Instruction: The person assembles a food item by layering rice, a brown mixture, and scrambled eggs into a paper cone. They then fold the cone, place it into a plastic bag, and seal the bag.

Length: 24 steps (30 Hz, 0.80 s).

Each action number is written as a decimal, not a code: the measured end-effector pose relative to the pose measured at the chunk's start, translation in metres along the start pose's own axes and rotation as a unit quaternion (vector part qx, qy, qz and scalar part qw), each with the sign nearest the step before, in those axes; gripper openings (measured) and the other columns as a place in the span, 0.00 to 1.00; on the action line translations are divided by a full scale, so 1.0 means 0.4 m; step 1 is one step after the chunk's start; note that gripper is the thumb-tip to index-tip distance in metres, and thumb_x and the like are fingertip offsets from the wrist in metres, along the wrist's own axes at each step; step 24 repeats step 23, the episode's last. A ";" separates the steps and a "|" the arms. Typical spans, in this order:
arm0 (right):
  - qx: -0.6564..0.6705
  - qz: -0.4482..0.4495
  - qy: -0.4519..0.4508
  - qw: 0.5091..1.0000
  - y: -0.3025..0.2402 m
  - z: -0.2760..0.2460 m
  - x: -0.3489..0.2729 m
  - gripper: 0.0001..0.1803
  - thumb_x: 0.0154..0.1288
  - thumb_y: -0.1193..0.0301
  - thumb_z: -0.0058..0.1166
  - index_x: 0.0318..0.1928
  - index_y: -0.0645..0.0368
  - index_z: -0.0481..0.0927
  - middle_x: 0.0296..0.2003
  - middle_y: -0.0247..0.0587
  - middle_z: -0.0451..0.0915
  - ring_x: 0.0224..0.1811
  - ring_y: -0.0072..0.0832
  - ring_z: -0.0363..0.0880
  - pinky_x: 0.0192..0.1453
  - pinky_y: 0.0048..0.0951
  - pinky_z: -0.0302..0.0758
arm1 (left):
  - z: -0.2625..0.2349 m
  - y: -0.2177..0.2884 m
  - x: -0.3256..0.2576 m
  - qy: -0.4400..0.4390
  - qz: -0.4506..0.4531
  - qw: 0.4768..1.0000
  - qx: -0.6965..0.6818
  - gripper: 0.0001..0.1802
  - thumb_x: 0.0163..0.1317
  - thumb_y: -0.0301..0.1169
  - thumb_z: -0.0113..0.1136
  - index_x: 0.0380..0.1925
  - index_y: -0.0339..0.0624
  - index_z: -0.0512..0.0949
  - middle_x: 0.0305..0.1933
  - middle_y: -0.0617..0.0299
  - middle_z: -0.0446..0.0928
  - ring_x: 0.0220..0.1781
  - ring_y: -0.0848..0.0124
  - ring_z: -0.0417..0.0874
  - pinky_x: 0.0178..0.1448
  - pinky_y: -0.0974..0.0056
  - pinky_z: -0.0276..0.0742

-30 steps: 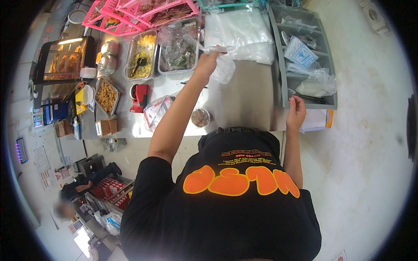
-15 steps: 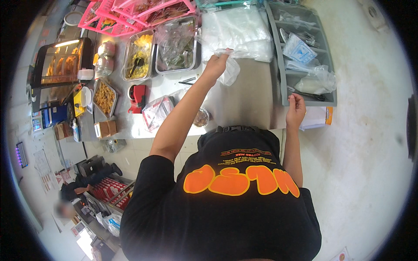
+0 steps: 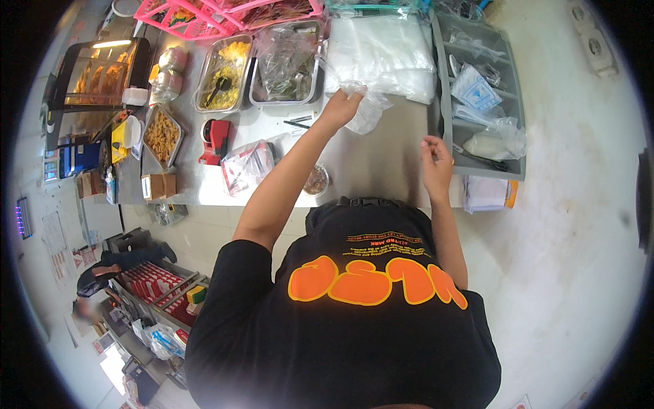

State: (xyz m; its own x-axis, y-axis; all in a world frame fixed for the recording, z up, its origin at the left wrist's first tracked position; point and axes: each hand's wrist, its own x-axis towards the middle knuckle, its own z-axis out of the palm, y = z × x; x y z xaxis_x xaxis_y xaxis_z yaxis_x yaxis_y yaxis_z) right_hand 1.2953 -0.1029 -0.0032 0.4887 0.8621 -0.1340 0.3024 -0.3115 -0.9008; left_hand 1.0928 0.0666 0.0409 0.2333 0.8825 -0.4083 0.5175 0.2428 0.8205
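Note:
My left hand [image 3: 344, 109] is closed on the gathered top of a clear plastic bag [image 3: 366, 117], whose pale, limp body hangs over the steel counter. Just beyond it lies a thick stack of clear plastic bags [image 3: 381, 51]. My right hand [image 3: 437, 167] hovers over the counter's front edge, beside the grey divided tray [image 3: 444, 123]. Its fingers are curled together at the tips; whatever they may hold is too small to make out. In the tray's compartments are a blue-and-white packet [image 3: 475, 88], wrapped utensils and a clear bag with white contents [image 3: 492, 144].
On the steel counter [image 3: 402, 163] to the left stand a tray of yellow food [image 3: 230, 58], a tray of greens under plastic [image 3: 283, 68], a red tape dispenser [image 3: 215, 140], a plastic-wrapped packet [image 3: 246, 167] and a small round tub [image 3: 317, 181]. Pink baskets [image 3: 225, 26] line the back.
My right hand has moved left, away from the grey tray's near end. My left hand still grips the bag, now slightly lower in view. The whole view has shifted a little.

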 end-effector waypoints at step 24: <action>-0.089 0.156 -0.274 0.945 -0.120 -0.313 -0.198 0.23 0.64 0.62 0.58 0.57 0.57 0.74 0.54 0.49 0.76 0.56 0.36 0.75 0.59 0.36 0.70 | 0.279 0.036 -0.188 -0.335 0.360 0.804 0.336 0.28 0.70 0.54 0.39 0.50 0.45 0.78 0.55 0.44 0.76 0.60 0.53 0.74 0.63 0.53 0.67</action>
